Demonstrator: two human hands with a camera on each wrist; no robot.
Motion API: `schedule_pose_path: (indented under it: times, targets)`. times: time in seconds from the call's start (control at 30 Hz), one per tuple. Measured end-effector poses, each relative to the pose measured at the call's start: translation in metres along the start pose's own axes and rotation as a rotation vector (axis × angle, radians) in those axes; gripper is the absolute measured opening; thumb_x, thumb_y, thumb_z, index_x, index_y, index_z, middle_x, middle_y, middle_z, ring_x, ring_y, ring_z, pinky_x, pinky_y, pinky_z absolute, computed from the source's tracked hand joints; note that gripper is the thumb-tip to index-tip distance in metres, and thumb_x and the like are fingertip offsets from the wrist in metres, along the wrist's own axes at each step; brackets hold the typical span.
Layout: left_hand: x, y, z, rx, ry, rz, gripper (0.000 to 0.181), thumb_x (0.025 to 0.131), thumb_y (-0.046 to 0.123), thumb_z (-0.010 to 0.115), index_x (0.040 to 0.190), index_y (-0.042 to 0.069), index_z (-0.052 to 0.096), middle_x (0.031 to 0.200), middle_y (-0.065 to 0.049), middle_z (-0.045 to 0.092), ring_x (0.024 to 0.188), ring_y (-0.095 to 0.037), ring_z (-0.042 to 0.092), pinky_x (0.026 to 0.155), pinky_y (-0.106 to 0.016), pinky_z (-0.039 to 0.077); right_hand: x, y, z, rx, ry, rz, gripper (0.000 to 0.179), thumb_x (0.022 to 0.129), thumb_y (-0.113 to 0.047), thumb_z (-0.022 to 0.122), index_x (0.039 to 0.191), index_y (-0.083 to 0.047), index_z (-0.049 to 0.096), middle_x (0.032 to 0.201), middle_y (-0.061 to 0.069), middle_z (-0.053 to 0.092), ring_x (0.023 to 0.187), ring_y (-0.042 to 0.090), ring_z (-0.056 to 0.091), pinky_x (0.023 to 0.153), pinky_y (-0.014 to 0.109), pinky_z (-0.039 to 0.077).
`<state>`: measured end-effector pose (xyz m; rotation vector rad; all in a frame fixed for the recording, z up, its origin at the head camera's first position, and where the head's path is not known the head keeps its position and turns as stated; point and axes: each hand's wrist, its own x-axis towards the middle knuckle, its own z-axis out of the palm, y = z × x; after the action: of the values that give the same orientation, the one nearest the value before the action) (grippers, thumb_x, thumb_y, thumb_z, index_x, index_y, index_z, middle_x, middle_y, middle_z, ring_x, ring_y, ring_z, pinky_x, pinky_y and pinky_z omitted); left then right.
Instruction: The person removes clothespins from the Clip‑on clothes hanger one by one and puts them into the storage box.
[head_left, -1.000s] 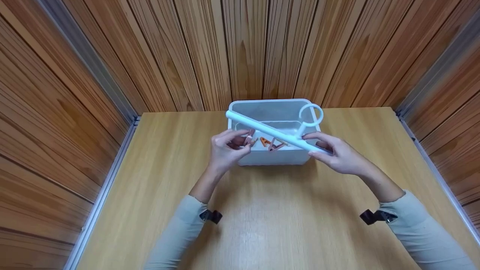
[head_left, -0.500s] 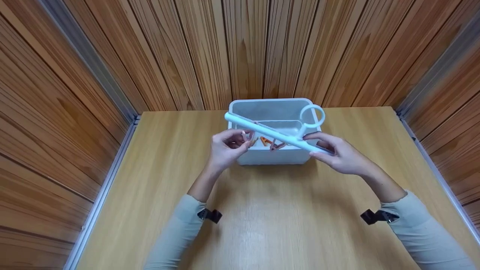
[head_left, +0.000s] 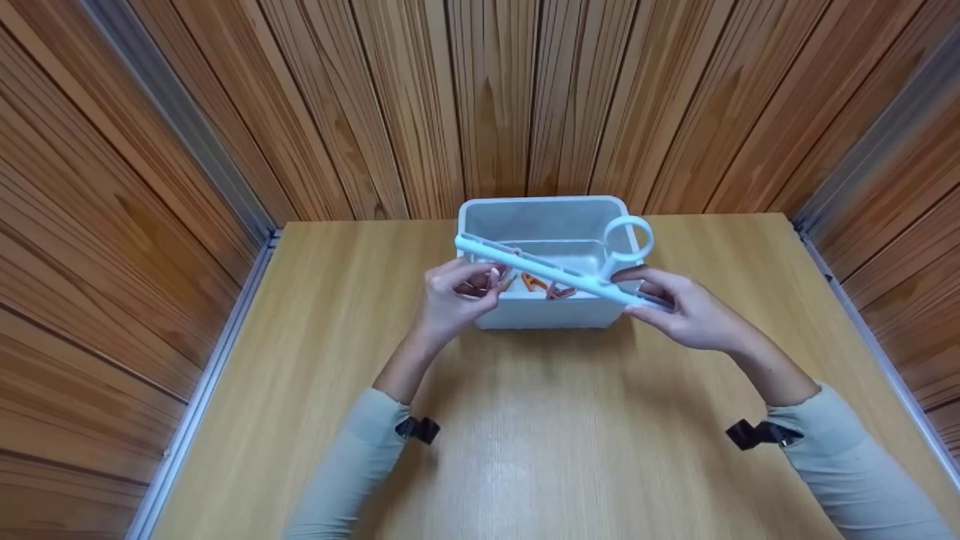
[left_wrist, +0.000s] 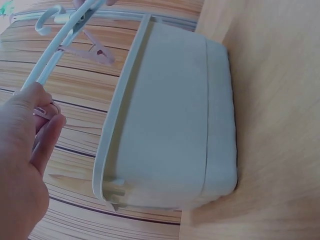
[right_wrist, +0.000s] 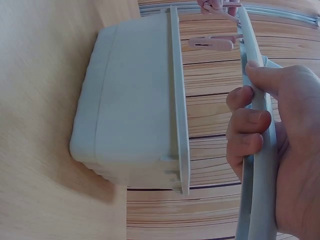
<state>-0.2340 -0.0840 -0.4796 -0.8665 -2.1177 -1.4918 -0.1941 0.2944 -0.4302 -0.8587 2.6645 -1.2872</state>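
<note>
A light-blue hanger (head_left: 540, 265) with a long double bar and a ring on top slants over the bin, its left end higher. My right hand (head_left: 686, 311) grips its lower right end, fingers wrapped round the bar in the right wrist view. Near the other end, my left hand (head_left: 454, 296) pinches a pink clothespin (left_wrist: 47, 111) right at the bar, the fingers partly covering it. Between the hands, another pink clothespin (right_wrist: 212, 43) hangs from the bar. An orange clothespin (head_left: 530, 283) shows inside the bin below the hanger.
The pale grey-blue bin (head_left: 551, 313) stands at the back of the wooden table (head_left: 525, 420), under both hands. Wood-panelled walls (head_left: 495, 97) close in the back and both sides, with metal rails along the side edges.
The hanger has rolled slightly, so the gap between its bars shows, and its ring has shifted a little right and down. My right hand has moved slightly right; the left keeps its pinch.
</note>
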Motion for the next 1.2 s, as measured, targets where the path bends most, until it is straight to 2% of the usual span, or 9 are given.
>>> schedule_pose_path:
  times: [0.17, 0.23, 0.3, 0.37, 0.47, 0.6, 0.93, 1.1, 1.2]
  targets:
    - [-0.002, -0.003, -0.001, 0.168, -0.007, 0.100, 0.027, 0.093, -0.004, 0.087, 0.120, -0.001, 0.084, 0.104, -0.018, 0.081, 0.091, -0.029, 0.086, 0.082, -0.034, 0.071, -0.002, 0.004, -0.001, 0.009, 0.001, 0.005, 0.037, 0.110, -0.004, 0.069, 0.147, -0.006, 0.067, 0.091, -0.005, 0.064, 0.075, 0.005, 0.056, 0.064, 0.024, 0.048]
    - [-0.004, -0.004, -0.001, 0.226, 0.004, 0.120, 0.024, 0.094, -0.001, 0.087, 0.118, -0.001, 0.085, 0.100, -0.017, 0.080, 0.088, -0.027, 0.085, 0.080, -0.032, 0.071, -0.003, 0.005, -0.002, 0.030, 0.024, -0.008, 0.038, 0.110, -0.002, 0.068, 0.148, -0.003, 0.066, 0.095, -0.006, 0.068, 0.079, 0.004, 0.059, 0.066, 0.023, 0.049]
    - [-0.006, -0.006, -0.002, 0.251, 0.017, 0.114, 0.024, 0.094, -0.002, 0.087, 0.117, -0.001, 0.085, 0.097, -0.017, 0.079, 0.086, -0.026, 0.085, 0.078, -0.031, 0.071, -0.005, 0.007, -0.004, 0.045, 0.055, -0.018, 0.039, 0.109, 0.001, 0.067, 0.148, -0.001, 0.066, 0.098, -0.007, 0.071, 0.079, 0.003, 0.060, 0.065, 0.023, 0.049]
    - [-0.007, -0.008, -0.003, 0.252, 0.028, 0.089, 0.024, 0.094, -0.002, 0.087, 0.118, -0.001, 0.085, 0.096, -0.016, 0.078, 0.085, -0.026, 0.084, 0.078, -0.031, 0.071, -0.007, 0.007, -0.007, 0.052, 0.080, -0.019, 0.039, 0.108, 0.003, 0.067, 0.147, 0.000, 0.066, 0.101, -0.008, 0.074, 0.079, 0.005, 0.061, 0.065, 0.024, 0.049]
    - [-0.006, -0.010, -0.004, 0.236, 0.032, 0.045, 0.025, 0.093, -0.003, 0.087, 0.118, 0.000, 0.085, 0.097, -0.016, 0.078, 0.086, -0.026, 0.084, 0.078, -0.031, 0.071, -0.010, 0.008, -0.009, 0.035, 0.083, -0.001, 0.039, 0.109, 0.001, 0.068, 0.148, -0.002, 0.066, 0.089, -0.008, 0.068, 0.071, 0.005, 0.055, 0.060, 0.025, 0.046]
    - [0.000, -0.011, -0.003, 0.232, 0.021, 0.003, 0.023, 0.094, 0.000, 0.087, 0.117, 0.000, 0.085, 0.100, -0.017, 0.079, 0.088, -0.027, 0.085, 0.079, -0.034, 0.071, -0.011, 0.010, -0.008, 0.037, 0.073, 0.016, 0.040, 0.110, -0.002, 0.068, 0.150, -0.005, 0.066, 0.087, -0.002, 0.065, 0.070, 0.009, 0.055, 0.061, 0.026, 0.046]
    - [0.030, -0.013, 0.007, 0.289, -0.022, -0.109, 0.017, 0.096, 0.002, 0.085, 0.113, 0.000, 0.085, 0.102, -0.019, 0.081, 0.090, -0.029, 0.083, 0.082, -0.037, 0.072, -0.015, 0.013, -0.007, 0.060, 0.083, 0.022, 0.040, 0.110, 0.000, 0.067, 0.150, -0.002, 0.065, 0.093, -0.010, 0.070, 0.073, 0.009, 0.059, 0.063, 0.025, 0.049]
    - [0.046, -0.015, 0.011, 0.294, -0.069, -0.219, 0.018, 0.098, 0.007, 0.085, 0.115, 0.003, 0.086, 0.103, -0.016, 0.083, 0.094, -0.028, 0.082, 0.088, -0.039, 0.071, -0.015, 0.012, -0.005, 0.058, 0.095, 0.010, 0.040, 0.109, 0.001, 0.067, 0.149, -0.001, 0.065, 0.092, -0.009, 0.068, 0.071, 0.009, 0.058, 0.061, 0.025, 0.048]
    - [0.056, -0.018, 0.013, 0.288, -0.088, -0.261, 0.016, 0.100, 0.011, 0.085, 0.114, 0.004, 0.087, 0.103, -0.015, 0.084, 0.096, -0.028, 0.082, 0.090, -0.039, 0.071, -0.014, 0.012, -0.004, 0.056, 0.102, 0.004, 0.040, 0.108, 0.001, 0.068, 0.148, -0.001, 0.065, 0.090, -0.008, 0.067, 0.070, 0.008, 0.056, 0.060, 0.024, 0.048]
